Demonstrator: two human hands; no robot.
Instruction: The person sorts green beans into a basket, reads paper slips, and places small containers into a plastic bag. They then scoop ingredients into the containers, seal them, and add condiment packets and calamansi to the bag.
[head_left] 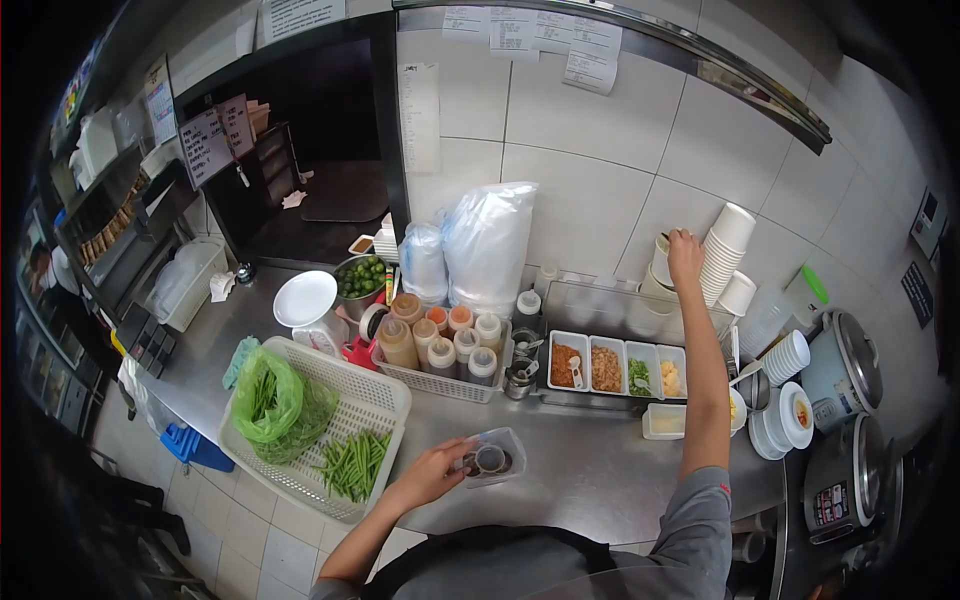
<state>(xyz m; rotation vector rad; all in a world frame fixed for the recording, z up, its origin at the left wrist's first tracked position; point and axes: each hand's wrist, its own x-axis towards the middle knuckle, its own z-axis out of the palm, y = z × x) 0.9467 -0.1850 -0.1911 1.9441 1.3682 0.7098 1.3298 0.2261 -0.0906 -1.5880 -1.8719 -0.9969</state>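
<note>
On the steel counter in front of me, my left hand (432, 474) has its fingers closed on the near-left side of a clear plastic container (508, 447). Something dark and a small round cup show inside it. My right hand (686, 258) reaches far over the counter to a white tub (661, 268) by the wall, its fingers pinched together at the rim. What they hold there is too small to make out. Stacked white paper cups (727, 245) stand just right of that hand. Below my right forearm are trays of toppings, among them chopped green herbs (639, 376).
To the left, a white basket (388, 400) holds green beans (355, 466) and a green plastic bag (265, 405). Squeeze bottles (441, 355) fill another basket behind. Bowls (787, 355) and rice cookers (845, 365) stand right. A person (60, 280) is far left.
</note>
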